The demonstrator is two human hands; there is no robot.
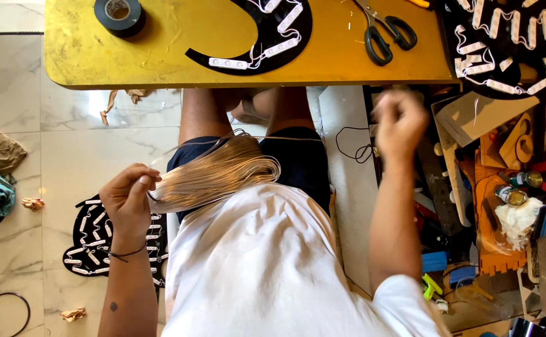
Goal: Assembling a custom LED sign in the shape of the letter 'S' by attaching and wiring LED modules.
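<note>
The left hand (127,198) is closed around one end of a bundle of thin, pale wires (214,176); the fingers pinch the strands together, and the bundle fans out from the hand toward the lap, over the dark shorts (298,159) and the white shirt (254,262). The right hand (399,122) is raised and blurred; its fingers look curled together, but I cannot tell if they hold anything. Beyond both hands is a yellow table (160,56). On it, well past the left hand, lies a roll of black tape (121,15), and between the two hands, further away, a black curved panel with white light modules (267,37). Just beyond the right hand lie black-handled scissors (382,31). Beside the left hand, on the marble floor (67,137), lies another black panel with white modules (92,240).
</note>
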